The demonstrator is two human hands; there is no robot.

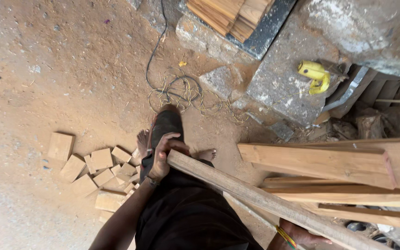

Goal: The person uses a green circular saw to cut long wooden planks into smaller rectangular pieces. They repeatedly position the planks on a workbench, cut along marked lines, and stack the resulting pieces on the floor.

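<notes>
Left hand [163, 155] grips the upper end of a long wooden plank [265, 200], fingers curled over its edge, wrist band visible. Right hand [302, 235] at bottom of view holds the same plank from underneath further down, fingers wrapped, coloured bangle on the wrist. Plank runs diagonally from mid-frame to bottom right, held above the dirt floor [61, 69] in front of the person's dark clothing. Bare feet [142, 141] on the floor below. Stack of thicker timber beams [339, 164] at right, just beside the plank. Pile of small wood offcuts [98, 171] at left. Tangled cable [181, 90] on the ground ahead, yellow tool [315, 76] on a stone slab [278, 83]
</notes>
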